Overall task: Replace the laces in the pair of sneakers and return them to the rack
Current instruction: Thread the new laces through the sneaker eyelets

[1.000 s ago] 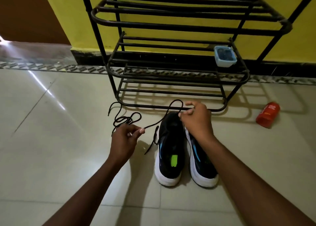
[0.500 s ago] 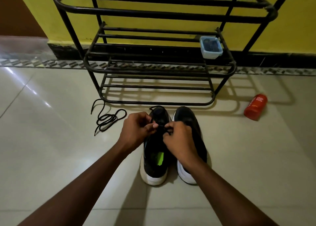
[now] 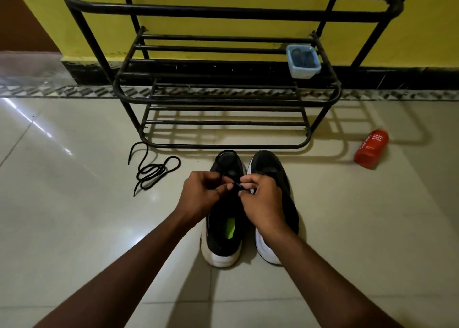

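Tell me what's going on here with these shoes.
A person is lacing the left black sneaker with a white sole: the left hand and right hand both pinch a thin black lace above its eyelets. The matching right sneaker stands right beside it. A loose black lace lies coiled on the tiles to the left. Both shoes sit in front of the black metal rack, not yet on it.

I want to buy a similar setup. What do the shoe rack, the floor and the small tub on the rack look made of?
Shoe rack: likely metal tubing painted black, going by thin round bars and bent corners. Floor: glossy pale tiles, probably ceramic; grout lines and reflections show. Small tub: seemingly translucent bluish plastic; dark contents show through.
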The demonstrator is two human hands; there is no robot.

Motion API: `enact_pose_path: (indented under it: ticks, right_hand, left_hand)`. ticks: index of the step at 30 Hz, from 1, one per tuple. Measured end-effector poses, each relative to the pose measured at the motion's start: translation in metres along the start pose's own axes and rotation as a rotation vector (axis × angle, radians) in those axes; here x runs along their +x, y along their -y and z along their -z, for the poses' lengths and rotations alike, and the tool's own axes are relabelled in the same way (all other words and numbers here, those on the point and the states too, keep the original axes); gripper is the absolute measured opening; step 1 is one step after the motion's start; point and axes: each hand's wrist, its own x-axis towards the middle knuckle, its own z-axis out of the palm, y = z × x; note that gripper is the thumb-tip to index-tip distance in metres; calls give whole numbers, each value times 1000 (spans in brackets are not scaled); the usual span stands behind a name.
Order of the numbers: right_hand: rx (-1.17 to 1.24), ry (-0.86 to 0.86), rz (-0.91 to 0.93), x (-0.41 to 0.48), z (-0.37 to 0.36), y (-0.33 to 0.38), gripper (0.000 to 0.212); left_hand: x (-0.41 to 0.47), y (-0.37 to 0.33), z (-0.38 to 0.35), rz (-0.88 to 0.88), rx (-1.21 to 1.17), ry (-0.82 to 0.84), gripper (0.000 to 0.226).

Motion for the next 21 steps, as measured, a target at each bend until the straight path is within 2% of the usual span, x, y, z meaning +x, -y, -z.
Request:
enact_pose_path:
  ticks: [6, 11, 17, 21]
  right_hand:
    - [70, 26, -18, 2, 2, -3, 31]
    - [58, 33, 1, 3, 2, -2, 31]
    - [44, 54, 13, 5, 4, 0, 30]
    - [9, 48, 48, 7, 4, 3, 22]
  left_hand:
    - [2, -1, -5, -101, 202, -15, 7]
    - [0, 1, -7, -92, 156, -72, 6]
    - [0, 1, -11, -132, 287, -76, 4]
    - [0, -1, -12, -113, 247, -82, 5]
